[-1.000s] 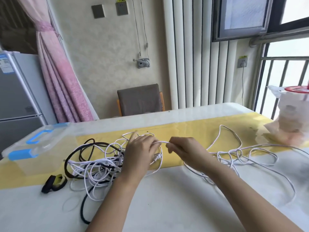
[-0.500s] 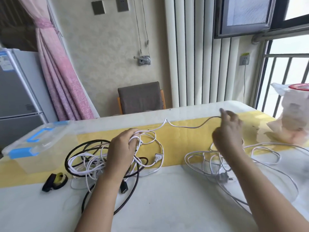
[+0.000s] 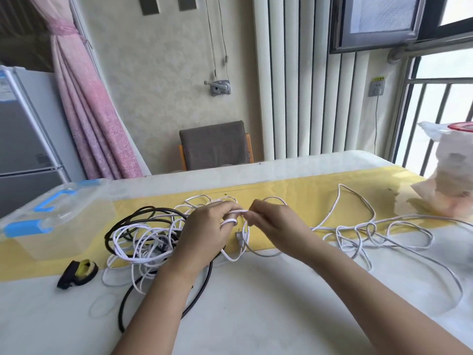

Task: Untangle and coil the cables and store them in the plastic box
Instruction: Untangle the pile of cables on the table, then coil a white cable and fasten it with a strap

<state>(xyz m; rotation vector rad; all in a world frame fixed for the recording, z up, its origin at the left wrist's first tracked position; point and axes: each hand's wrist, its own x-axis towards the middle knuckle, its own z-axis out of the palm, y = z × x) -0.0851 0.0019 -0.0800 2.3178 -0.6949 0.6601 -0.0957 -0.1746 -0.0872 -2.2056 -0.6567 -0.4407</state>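
White cable: I see it held between both hands.
Left hand: fingers grip its loops.
Right hand: fingers pinch it.
Plastic box: far left.

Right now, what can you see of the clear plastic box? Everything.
The plastic box is clear, low and rectangular. Its clear lid looks closed, with a blue handle on top and a blue latch at the near end. It sits flat at the left end of the table, partly on the yellow runner. Nothing shows through its walls. Neither the left hand nor the right hand touches it; both hold the white cable to its right.
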